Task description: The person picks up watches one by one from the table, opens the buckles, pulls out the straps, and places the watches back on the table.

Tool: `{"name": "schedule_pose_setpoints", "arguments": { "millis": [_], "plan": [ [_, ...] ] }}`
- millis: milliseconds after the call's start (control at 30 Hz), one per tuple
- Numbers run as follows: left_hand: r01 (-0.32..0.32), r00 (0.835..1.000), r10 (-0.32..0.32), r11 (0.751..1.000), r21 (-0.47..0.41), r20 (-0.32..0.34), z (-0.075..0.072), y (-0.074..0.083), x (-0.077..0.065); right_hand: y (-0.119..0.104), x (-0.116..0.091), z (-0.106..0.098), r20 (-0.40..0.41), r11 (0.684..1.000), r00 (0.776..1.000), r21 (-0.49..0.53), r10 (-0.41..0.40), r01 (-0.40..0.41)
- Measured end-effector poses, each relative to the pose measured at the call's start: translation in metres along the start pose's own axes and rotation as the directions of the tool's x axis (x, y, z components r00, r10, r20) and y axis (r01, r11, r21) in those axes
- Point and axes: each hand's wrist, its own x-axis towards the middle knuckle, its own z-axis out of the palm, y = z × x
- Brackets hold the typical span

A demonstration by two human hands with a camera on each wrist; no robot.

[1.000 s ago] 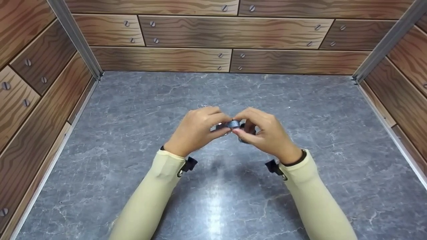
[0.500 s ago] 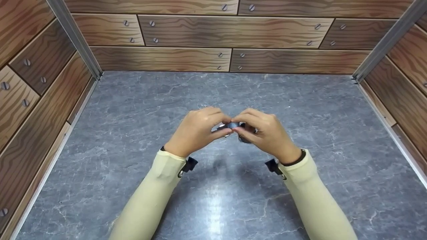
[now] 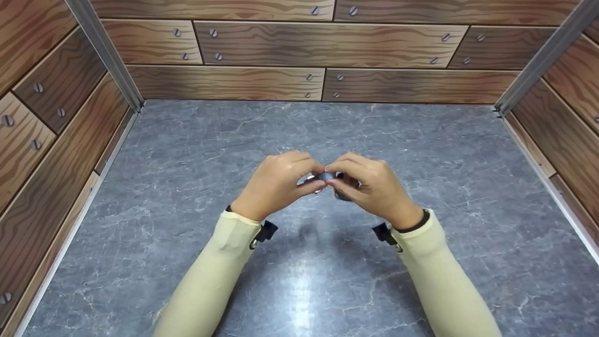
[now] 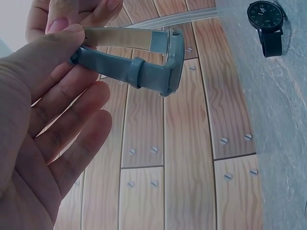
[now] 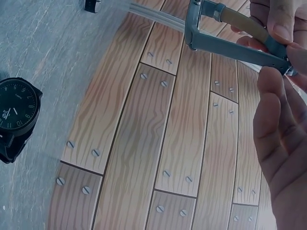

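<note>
"Above the grey, marble-veined worktop (image 3: 309, 126), where is the blue-grey wristwatch with the tan-lined strap (image 4: 152, 75)?"

"Between both hands, its strap bent into a loop with the tan side inward. The case is seen edge-on, so its dial cannot be read."

"And any writing elsewhere?"

"On the round black watch (image 5: 17, 103) lying on the worktop, pale numerals show in the right wrist view, 5, 6, 9, 10 and 11 among them; the small mark on its dial is too tiny to make out."

"How are the hands posed?"

"The left hand (image 3: 283, 180) pinches the strap between thumb and fingers, its lower fingers loosely spread. The right hand (image 3: 372, 182) pinches the strap's buckle end. Both forearms, in pale yellow sleeves (image 3: 201, 290), angle inward, and the fingertips meet at the strap."
</note>
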Motion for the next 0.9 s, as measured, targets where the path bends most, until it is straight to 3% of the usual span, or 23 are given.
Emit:
{"name": "schedule_pose_setpoints", "arguments": {
  "millis": [367,633,900],
  "plan": [
    [-0.009,1.000,0.010,0.996,-0.090,0.006,-0.0009,-0.0028,-0.0014,-0.0017,0.0005,0.0012,-0.013,0.992,0.998,0.118,0.053,-0.051],
    [-0.017,1.000,0.018,1.000,-0.023,0.021,0.0016,-0.0025,-0.0007,0.0001,0.0003,0.0006,-0.036,1.000,0.999,-0.004,0.002,-0.002],
    [0.004,1.000,-0.003,0.999,-0.043,0.017,0.0012,-0.0013,-0.0006,-0.0023,0.0016,-0.0013,-0.036,1.000,0.999,-0.017,-0.026,0.026]
  ]
}}
